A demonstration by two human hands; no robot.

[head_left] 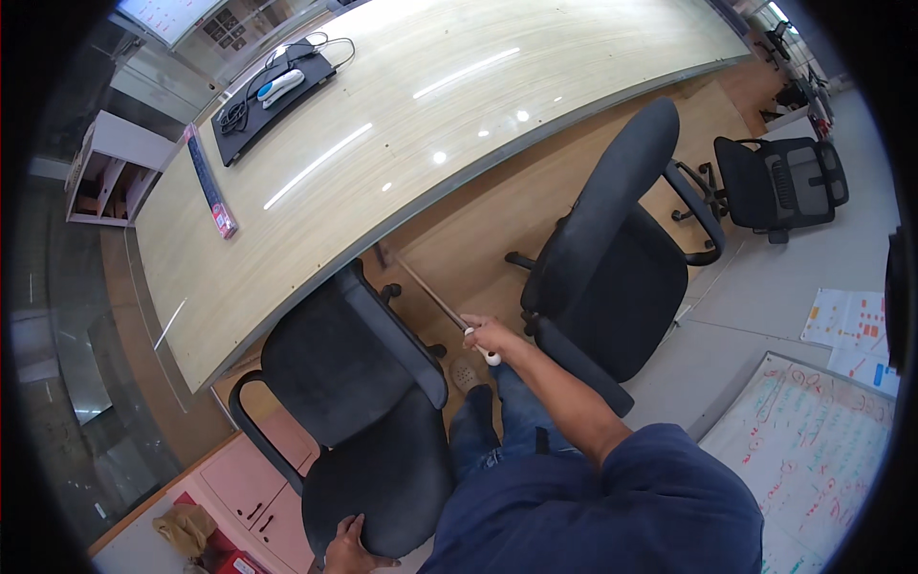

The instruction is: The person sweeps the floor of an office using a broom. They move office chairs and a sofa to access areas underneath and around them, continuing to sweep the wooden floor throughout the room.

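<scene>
In the head view, my right grip [486,335] is holding a thin rod [435,295] near its white handle end [492,358], fingers closing narrowly round it; the rod is slanting away from me to the upper left, between two black chairs, and its blurred far end is lying close to the near edge of the surface [574,57]; my left grip [350,553] is resting on the rim of the left chair [339,359] at the lower edge, fingers and thumb spreading apart, though I cannot tell whether it is clasping the chair.

The surface is stretching pale and glossy across the top, reflecting strips and spots of light; at its far left a black flat device [244,139] is carrying a tangled dark cable [234,117] and a white-and-blue handheld device [280,87], while a long dark-blue and pink package [207,182] is lying nearby.

Around me, the right chair [631,287] is standing beside my forearm; another black chair [784,182] is standing farther off; a whiteboard [822,450] with red and green writing is filling the lower right, papers [846,325] are lying above it, a pink cabinet [253,478] is standing at lower left, and a white shelf unit [124,158] is standing beyond the surface's left end.
</scene>
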